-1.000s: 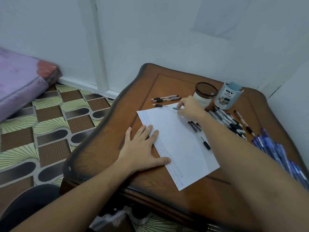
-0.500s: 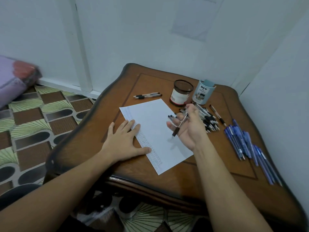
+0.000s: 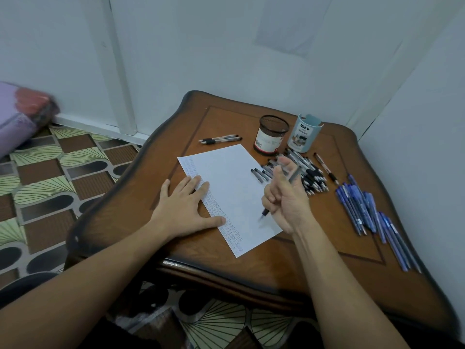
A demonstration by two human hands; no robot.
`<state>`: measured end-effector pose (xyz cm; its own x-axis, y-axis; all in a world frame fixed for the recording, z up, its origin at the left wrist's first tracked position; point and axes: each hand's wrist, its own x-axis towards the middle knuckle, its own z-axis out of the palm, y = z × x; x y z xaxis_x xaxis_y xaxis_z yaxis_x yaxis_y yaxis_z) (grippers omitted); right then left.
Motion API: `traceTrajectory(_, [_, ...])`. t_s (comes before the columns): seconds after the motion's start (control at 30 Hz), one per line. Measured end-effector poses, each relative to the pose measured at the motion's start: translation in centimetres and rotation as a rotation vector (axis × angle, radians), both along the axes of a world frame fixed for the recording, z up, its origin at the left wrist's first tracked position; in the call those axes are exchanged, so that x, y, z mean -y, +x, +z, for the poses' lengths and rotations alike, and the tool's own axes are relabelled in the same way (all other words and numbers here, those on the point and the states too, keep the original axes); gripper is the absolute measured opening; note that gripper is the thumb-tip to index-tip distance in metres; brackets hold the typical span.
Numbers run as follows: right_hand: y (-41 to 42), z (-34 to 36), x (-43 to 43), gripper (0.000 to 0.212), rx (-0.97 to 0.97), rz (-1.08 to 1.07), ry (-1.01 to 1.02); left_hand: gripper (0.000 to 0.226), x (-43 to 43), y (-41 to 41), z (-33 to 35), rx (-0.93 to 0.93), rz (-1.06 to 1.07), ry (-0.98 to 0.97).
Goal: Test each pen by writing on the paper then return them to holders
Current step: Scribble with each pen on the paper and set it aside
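Observation:
A white sheet of paper point(image 3: 230, 183) lies on the brown wooden table point(image 3: 314, 253), with rows of small marks along its left edge. My left hand point(image 3: 187, 207) presses flat on that edge, fingers spread. My right hand point(image 3: 285, 200) is raised over the paper's right side and grips a black pen point(image 3: 266, 211), tip pointing down just above the sheet. A black mesh holder point(image 3: 270, 134) and a pale blue holder point(image 3: 305, 133) stand at the back. A heap of black pens point(image 3: 310, 176) lies in front of the holders.
Two black pens point(image 3: 220, 139) lie apart at the paper's far left corner. One pen point(image 3: 325, 168) lies right of the heap. Several blue pens point(image 3: 364, 205) are spread along the table's right side near the wall. Patterned floor lies left of the table.
My right hand picked a pen up from the paper's top edge, drew it back and turned it tip-down over the sheet, fingers closing around it. The left hand stayed flat on the paper.

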<state>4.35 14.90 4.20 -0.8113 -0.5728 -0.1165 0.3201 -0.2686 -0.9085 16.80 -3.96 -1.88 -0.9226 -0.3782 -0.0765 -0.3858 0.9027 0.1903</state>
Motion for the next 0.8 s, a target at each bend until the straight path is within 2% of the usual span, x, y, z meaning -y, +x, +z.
traceTrajectory(0.07, [-0.1,-0.4,-0.3,0.021,-0.011,0.002,0.020,0.122,0.0,0.0,0.0,-0.001,0.005,0.004])
traceTrajectory(0.2, [0.0,-1.8,-1.5,0.061,0.072,0.100,0.066,0.120,-0.1,0.1,0.0,-0.008,0.003,-0.002])
traceTrajectory(0.3, [0.2,-3.0,-2.2,0.073,0.027,0.089,0.153,0.120,-0.1,0.1,0.1,-0.013,0.006,0.009])
traceTrajectory(0.37, [0.5,-3.6,-2.4,0.063,-0.027,0.105,0.145,0.121,-0.1,0.1,0.1,-0.006,0.003,0.015])
traceTrajectory(0.47, [1.1,-4.4,-2.4,0.032,-0.180,0.133,0.169,0.120,-0.2,0.1,0.1,-0.006,0.003,0.010])
traceTrajectory(0.53, [1.3,-5.0,-2.3,0.034,-0.270,0.124,0.231,0.119,-0.3,0.1,0.1,-0.011,0.005,0.008])
traceTrajectory(0.67, [2.2,-5.3,-2.2,0.025,-0.429,0.228,0.352,0.118,-0.2,0.1,0.0,-0.009,0.001,0.002])
traceTrajectory(0.8, [2.4,-6.3,-2.4,0.035,-0.491,0.097,0.468,0.115,-0.3,0.2,0.0,-0.015,0.005,0.000])
